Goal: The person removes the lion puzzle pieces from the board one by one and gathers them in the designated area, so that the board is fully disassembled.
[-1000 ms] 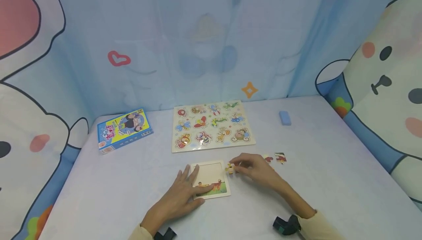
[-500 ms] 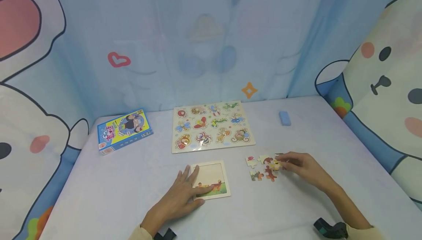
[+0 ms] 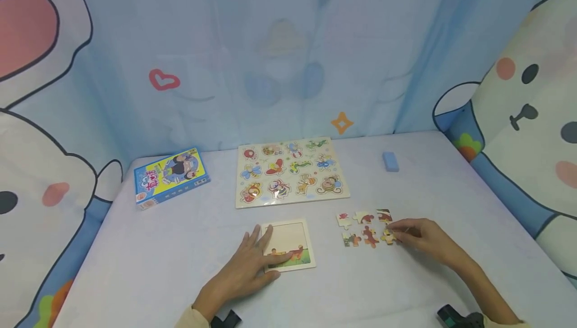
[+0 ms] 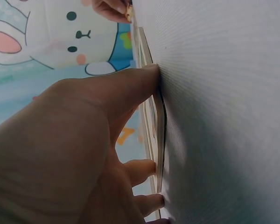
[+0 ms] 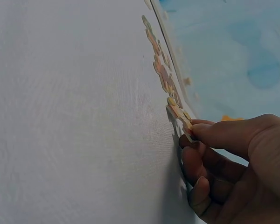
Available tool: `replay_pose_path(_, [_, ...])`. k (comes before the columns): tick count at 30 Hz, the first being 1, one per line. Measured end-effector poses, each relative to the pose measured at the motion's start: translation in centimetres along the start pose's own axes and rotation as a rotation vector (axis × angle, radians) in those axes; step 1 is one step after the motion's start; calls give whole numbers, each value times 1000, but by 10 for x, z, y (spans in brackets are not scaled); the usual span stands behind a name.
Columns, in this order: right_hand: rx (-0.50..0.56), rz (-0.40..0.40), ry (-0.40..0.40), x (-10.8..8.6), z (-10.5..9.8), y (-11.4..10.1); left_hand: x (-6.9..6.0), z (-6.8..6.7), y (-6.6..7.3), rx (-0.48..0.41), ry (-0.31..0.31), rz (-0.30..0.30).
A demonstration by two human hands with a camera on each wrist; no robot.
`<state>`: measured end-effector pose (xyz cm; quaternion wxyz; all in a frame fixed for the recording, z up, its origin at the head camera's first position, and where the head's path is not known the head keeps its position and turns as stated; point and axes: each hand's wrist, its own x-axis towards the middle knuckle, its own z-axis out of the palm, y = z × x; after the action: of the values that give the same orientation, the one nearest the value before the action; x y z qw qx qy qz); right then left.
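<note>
My left hand (image 3: 245, 270) rests with spread fingers on a small wooden puzzle tray (image 3: 288, 232), whose bottom strip holds a colourful picture part. In the left wrist view the thumb presses the edge of the tray (image 4: 159, 126). To the right, my right hand (image 3: 425, 242) pinches a yellow jigsaw piece (image 3: 388, 237) between thumb and fingers. The right wrist view has this piece (image 5: 178, 111) slightly tilted, close to the tabletop. Beside it lie several loose jigsaw pieces (image 3: 370, 237), apart from the tray.
Behind the tray lies a large board (image 3: 293, 168) with insect pictures. A blue and yellow box (image 3: 171, 178) stands at the back left, and a small blue block (image 3: 390, 161) at the back right. A patterned curtain (image 3: 288, 57) hangs along the table's far edge.
My right hand has carried the yellow piece from beside the tray rightwards to the loose pieces, then slightly down and right. The left hand has stayed in place.
</note>
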<state>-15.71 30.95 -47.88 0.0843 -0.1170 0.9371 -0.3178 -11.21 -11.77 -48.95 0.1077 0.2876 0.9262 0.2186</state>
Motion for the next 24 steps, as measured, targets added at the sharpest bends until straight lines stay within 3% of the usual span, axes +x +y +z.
replay_pose_path(10, [-41, 14, -5, 2, -3, -1, 0, 0, 1, 8, -6, 5])
replay_pose_path(15, [-96, -18, 70, 4, -4, -8, 0, 0, 1, -7, -8, -8])
replay_pose_path(18, [-110, -90, 136, 8, 3, -29, 0, 0, 0, -23, 0, -12])
replay_pose_path(20, [-65, -169, 160, 15, 16, -51, -1, -1, -3, -41, 12, -27])
replay_pose_path(24, [86, -355, 121, 30, 59, -93, -1, -6, -11, -48, 47, -84])
